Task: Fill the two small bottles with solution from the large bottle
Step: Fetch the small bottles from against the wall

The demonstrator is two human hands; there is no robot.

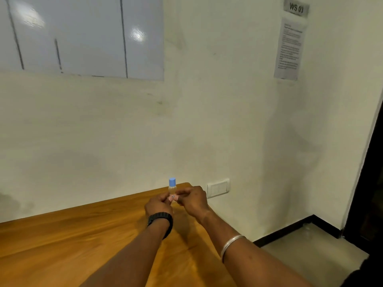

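Cream-painted wall (207, 110) is filling most of the view, and a wooden table (62, 245) is stretching out below it, its far edge lying against the wall. Both arms are reaching forward over the tabletop, the hands meeting near the table's far right corner.

Between the hands a small clear bottle (172, 189) with a blue cap (172, 181) is standing upright, its cap rising just above the knuckles. Curled fingers of the left hand (158, 205) are pinching the bottle's lower part from its side, where a pink label (173, 197) is showing. From the other side the right hand (192, 200) is closing its fingertips on the same spot, so both hands are gripping the bottle, nearly touching each other. Whether the bottle's base is resting on the table cannot be told, since the fingers are hiding it.

A black watch (160, 221) is sitting just behind the left hand, and a silver bangle (231, 244) is circling the forearm well behind the right hand. Just beyond the right hand a white switch plate (218, 187) is showing on the wall. High above the left hand a whiteboard (83, 38) is hanging, and far up to the right of the right hand a printed sheet (289, 48) is hanging under a sign (296, 7) reading WS 03.
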